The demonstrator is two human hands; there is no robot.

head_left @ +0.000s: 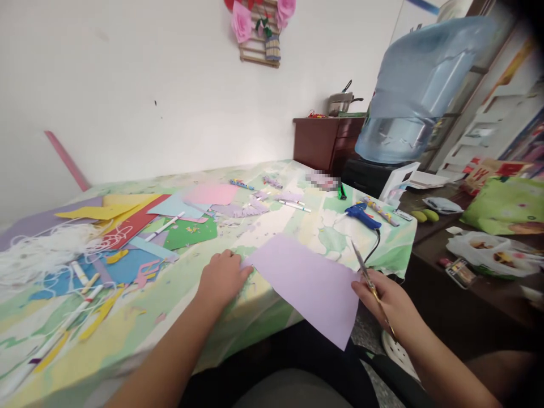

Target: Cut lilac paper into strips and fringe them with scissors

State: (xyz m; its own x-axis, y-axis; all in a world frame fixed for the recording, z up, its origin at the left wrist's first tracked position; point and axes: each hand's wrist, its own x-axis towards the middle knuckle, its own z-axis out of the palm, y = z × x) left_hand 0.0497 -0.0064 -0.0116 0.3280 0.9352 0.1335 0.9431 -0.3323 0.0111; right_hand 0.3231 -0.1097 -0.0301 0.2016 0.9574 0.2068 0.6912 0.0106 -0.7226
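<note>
Right up close, it's a lilac sheet (310, 283) between the two hands, its lowest corner hanging off the front of the tabletop (250, 323), over the lap. The left grip (225, 277) is closed on the sheet's left corner, thumb at the paper's edge. Across from it, the right grip (391, 294) is wrapped around the scissors (369, 277), points up and away, thumb right at the sheet's right edge; whether it pinches the paper too, hard to tell!

The step in hand looks like positioning the paper, with no cut visible in it. A cut from here would call for the left grip to keep the corner steady and the right to turn the blades onto an edge.

Just beyond the right grip lies a blue glue gun (363, 220), its cord trailing back towards the hand. Left of the left grip, a tangle of white string (46, 255) sprawls over coloured papers. Straight ahead of both grips come the fringed lilac strips (244, 209), then white markers (293, 204) to their right. Farther out, beyond the right grip, a green-handled cutter (342, 191), and past the tabletop, the big water bottle (416, 90).
</note>
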